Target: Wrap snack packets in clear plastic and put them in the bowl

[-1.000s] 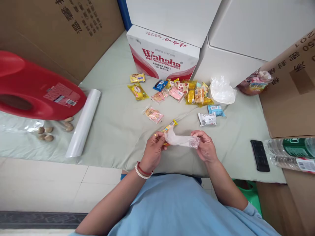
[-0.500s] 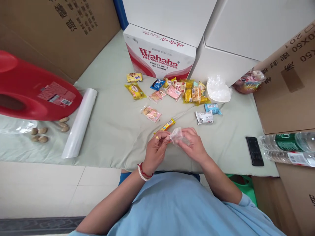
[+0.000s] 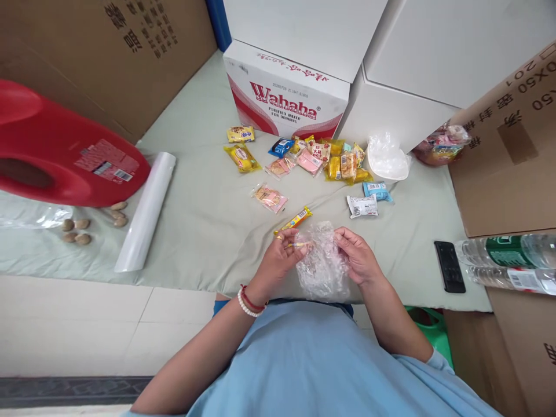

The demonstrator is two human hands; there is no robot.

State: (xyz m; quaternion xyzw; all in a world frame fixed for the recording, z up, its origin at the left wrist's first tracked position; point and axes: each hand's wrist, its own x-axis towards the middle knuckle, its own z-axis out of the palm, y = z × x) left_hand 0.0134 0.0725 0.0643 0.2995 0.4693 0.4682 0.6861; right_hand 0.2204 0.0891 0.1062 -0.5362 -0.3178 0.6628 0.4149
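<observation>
A crinkled clear plastic bag (image 3: 324,269) hangs between my two hands over the near edge of the table. My left hand (image 3: 280,255) pinches its left side, and my right hand (image 3: 356,258) grips its upper right side. Just beyond my left fingers lies a yellow stick-shaped snack packet (image 3: 296,219). A pink-and-clear wrapped snack (image 3: 270,198) rests farther left. To the right are a white snack packet (image 3: 363,205) and a light blue packet (image 3: 377,190), touching each other.
Several wrapped snacks (image 3: 334,168) cluster before the Wahaha box (image 3: 286,98). Right of them stands a white bowl lined with plastic (image 3: 388,171). A white roll (image 3: 145,214), red jug (image 3: 78,150) and brown lumps (image 3: 82,238) lie left; a phone (image 3: 450,266) and bottles (image 3: 506,252) lie right.
The plastic bag, bunched up small between my fingers before, is now spread out and hanging down. My right hand has moved slightly right, away from my left. The view has shifted a little.
</observation>
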